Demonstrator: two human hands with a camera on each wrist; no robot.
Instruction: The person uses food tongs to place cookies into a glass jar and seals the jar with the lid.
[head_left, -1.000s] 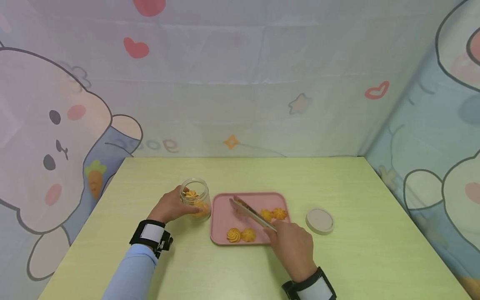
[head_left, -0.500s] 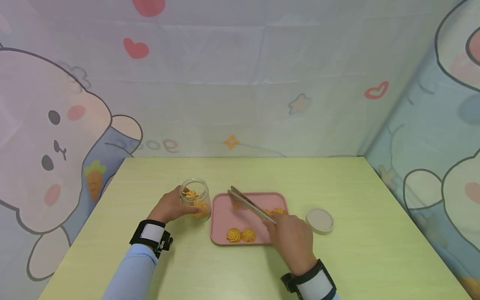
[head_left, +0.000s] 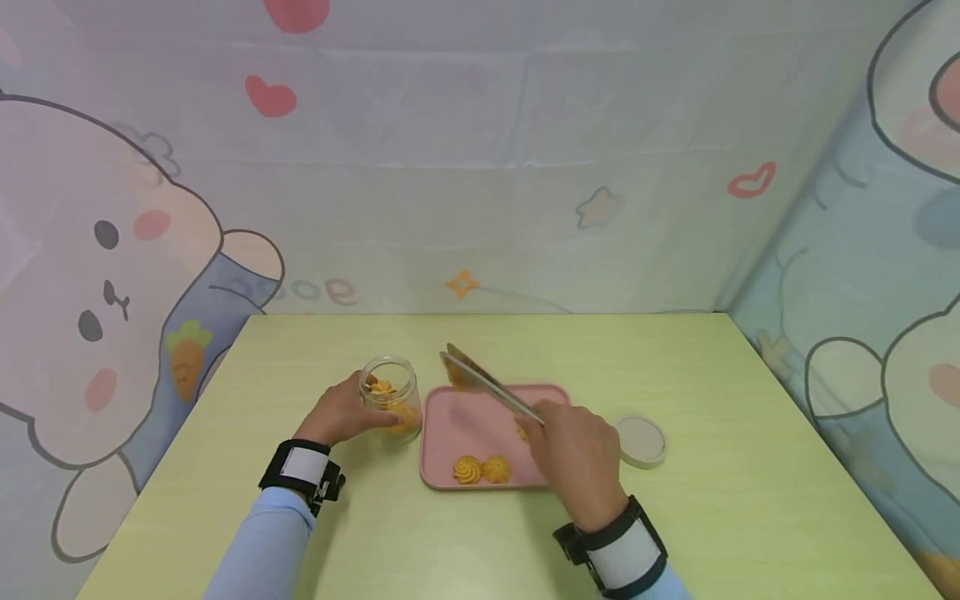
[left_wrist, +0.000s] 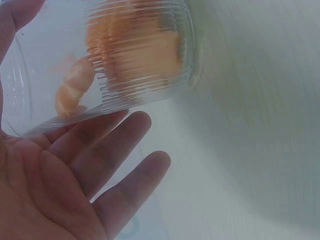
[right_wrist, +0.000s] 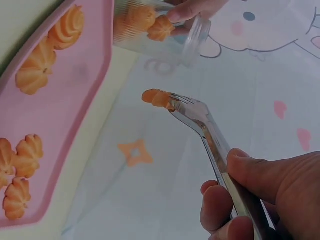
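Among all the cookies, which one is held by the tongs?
The cookie pinched at the tips of the metal tongs; the others lie on the pink tray or inside the glass jar.

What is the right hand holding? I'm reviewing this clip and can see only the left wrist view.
Observer: The right hand holds metal tongs.
Operator: Is anything between their tips?
Observer: Yes, the right wrist view shows them pinching a cookie.
Operator: Besides that one, are there any outside the jar?
Observer: Yes, the head and right wrist views show more lying on a pink tray.
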